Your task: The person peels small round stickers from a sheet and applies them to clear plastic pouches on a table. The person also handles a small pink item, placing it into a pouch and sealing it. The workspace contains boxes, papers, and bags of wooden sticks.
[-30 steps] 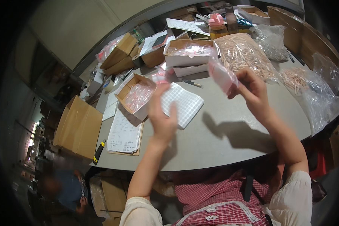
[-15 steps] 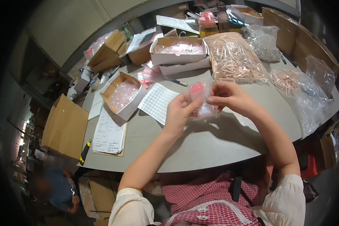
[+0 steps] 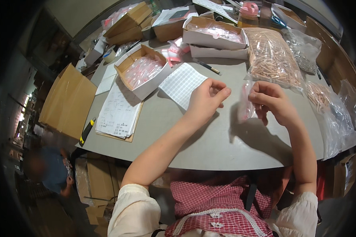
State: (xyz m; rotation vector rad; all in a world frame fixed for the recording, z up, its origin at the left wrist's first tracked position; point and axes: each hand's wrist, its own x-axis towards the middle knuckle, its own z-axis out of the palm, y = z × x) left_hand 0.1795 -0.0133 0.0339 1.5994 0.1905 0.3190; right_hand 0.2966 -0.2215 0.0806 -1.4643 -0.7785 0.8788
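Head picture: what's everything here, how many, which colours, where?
Plastic packet: 1, pinkish, over desk
Dotted sheet: 1, white, on desk
Packet boxes: 2, white, left and back
Papers: several, white, left
Utility knife: 1, yellow and black, left edge
Bag of sticks: 1, tan, back right
Pink-lidded bottle: 1, amber, back
Cardboard boxes: several, brown, left and back
Desk: 1, grey, middle
Co-worker: 1, blue top, lower left
Other clutter: uncountable, mixed, back
Left hand: 1, bare, near sheet
Right hand: 1, bare, on packet

A sheet [image 3: 182,84] lies on the table [image 3: 225,152] between an open box [image 3: 153,83] and the hands [image 3: 206,96].
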